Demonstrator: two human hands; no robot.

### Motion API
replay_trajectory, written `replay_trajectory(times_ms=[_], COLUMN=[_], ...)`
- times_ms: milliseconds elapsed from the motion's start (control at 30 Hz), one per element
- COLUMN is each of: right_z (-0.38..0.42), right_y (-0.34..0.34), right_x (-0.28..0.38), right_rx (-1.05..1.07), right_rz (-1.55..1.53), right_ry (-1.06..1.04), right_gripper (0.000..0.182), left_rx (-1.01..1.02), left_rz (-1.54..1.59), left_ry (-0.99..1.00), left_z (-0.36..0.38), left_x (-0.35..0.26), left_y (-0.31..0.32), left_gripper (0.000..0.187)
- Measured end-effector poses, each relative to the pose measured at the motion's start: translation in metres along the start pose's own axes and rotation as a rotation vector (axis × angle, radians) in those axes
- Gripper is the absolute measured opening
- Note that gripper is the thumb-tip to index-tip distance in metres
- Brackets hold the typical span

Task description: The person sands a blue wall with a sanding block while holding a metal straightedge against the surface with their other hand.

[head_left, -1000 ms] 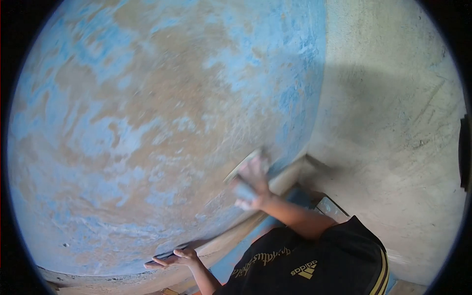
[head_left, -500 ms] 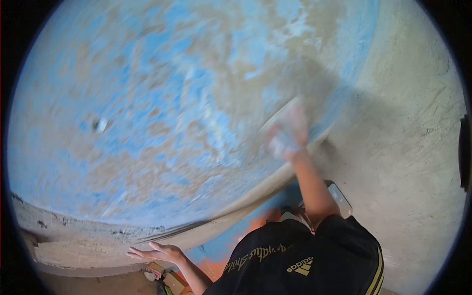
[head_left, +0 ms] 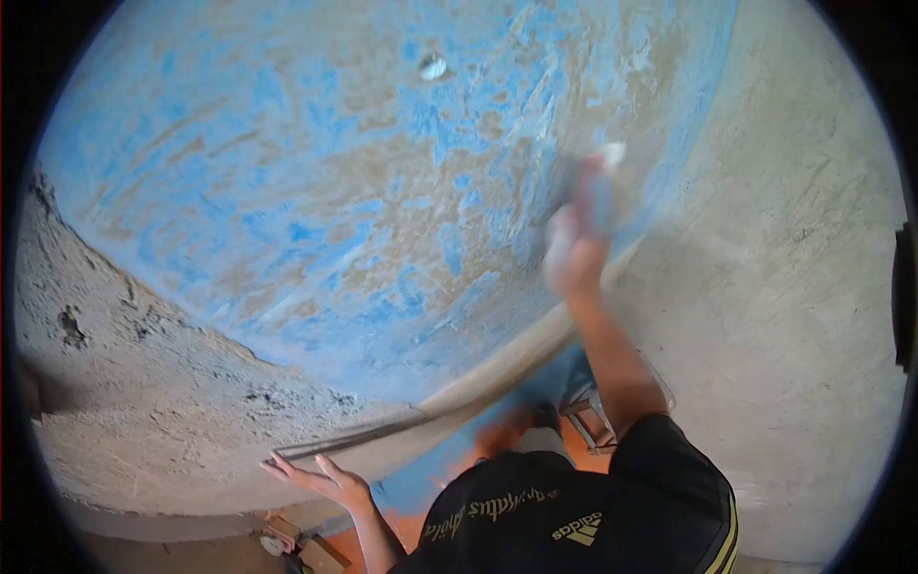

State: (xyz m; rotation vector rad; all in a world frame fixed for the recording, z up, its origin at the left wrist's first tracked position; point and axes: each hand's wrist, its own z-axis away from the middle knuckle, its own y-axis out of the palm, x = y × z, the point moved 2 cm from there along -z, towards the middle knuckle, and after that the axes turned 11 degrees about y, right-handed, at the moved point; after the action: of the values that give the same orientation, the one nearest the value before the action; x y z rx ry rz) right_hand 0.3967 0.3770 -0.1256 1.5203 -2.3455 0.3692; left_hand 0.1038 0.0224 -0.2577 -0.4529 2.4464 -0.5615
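My right hand (head_left: 574, 249) is closed around a trowel (head_left: 595, 182) and pressed up near the blue and grey plastered surface (head_left: 382, 172). Motion smears the tool into a reddish, bluish grip with a pale tip, and a dark patch lies to its left. Down at the left, my left hand (head_left: 335, 483) has its fingers stretched out and its thumb apart. Right at those fingertips runs a thin dark strip (head_left: 349, 443), seen nearly edge-on along the lower border of the surface.
Smooth grey plaster (head_left: 765, 287) curves along the right. Rough, pitted plaster (head_left: 143, 364) borders the blue area at lower left. A small bright round fitting (head_left: 433, 67) sits in the surface. Below are a metal-legged stand (head_left: 593, 421) and a cardboard box (head_left: 323, 555) on the floor.
The view has turned, so the round fitting has moved up and right and more rough plaster shows. My right hand has moved slightly up with the trowel; my left hand has risen a little.
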Motion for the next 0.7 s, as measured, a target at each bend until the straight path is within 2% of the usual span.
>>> replay_trajectory(times_ms=[67, 100, 133, 200, 267, 333, 400, 433, 500, 533, 600, 633, 700], right_z=[0.004, 0.0, -0.005, -0.02, -0.023, 0.006, -0.001, -0.012, -0.016, -0.026, -0.028, -0.021, -0.033], right_y=[-0.004, -0.005, -0.005, 0.0, 0.003, -0.002, -0.014, -0.012, -0.018, -0.027, -0.031, -0.028, -0.038], right_x=[0.024, 0.024, 0.019, 0.001, -0.005, 0.012, -0.006, -0.034, -0.069, -0.063, -0.048, -0.035, -0.04], right_rx=[0.167, 0.161, 0.074, -0.154, -0.115, 0.207, 0.274, 0.146, 0.038, 0.069, 0.1, 0.084, 0.188], right_rz=[0.133, 0.153, 0.128, -0.012, -0.029, 0.139, 0.084, -0.032, -0.186, -0.224, -0.061, 0.145, 0.231], right_ry=[-0.277, -0.296, -0.191, 0.156, 0.195, -0.093, -0.147, 0.039, 0.461, 0.691, 0.45, -0.008, -0.225], right_gripper=[0.056, 0.056, 0.056, 0.057, 0.058, 0.058, 0.056, 0.056, 0.057, 0.058, 0.061, 0.062, 0.066], left_rx=[0.065, 0.073, 0.069, 0.055, 0.035, 0.018, -0.025, -0.046, -0.062, -0.077, -0.095, -0.116, -0.124], left_rz=[-0.026, -0.017, -0.027, -0.048, -0.043, -0.063, -0.05, -0.044, -0.051, -0.051, -0.03, -0.016, -0.034], left_ry=[0.04, 0.045, 0.069, 0.094, 0.068, 0.064, 0.039, 0.033, 0.03, 0.017, 0.014, 0.022, 0.01], left_z=[0.005, 0.007, 0.007, 0.009, 0.01, 0.009, 0.01, 0.009, 0.006, 0.006, 0.008, 0.009, 0.008], left_x=[0.015, 0.019, 0.023, 0.025, 0.021, 0.019, 0.015, 0.015, 0.013, 0.009, -0.001, -0.007, -0.038], left_y=[-0.004, -0.003, -0.003, 0.0, 0.005, 0.006, 0.012, 0.014, 0.015, 0.016, 0.017, 0.019, 0.023], left_gripper=[0.085, 0.085, 0.085, 0.085, 0.084, 0.084, 0.083, 0.083, 0.081, 0.08, 0.078, 0.078, 0.079])
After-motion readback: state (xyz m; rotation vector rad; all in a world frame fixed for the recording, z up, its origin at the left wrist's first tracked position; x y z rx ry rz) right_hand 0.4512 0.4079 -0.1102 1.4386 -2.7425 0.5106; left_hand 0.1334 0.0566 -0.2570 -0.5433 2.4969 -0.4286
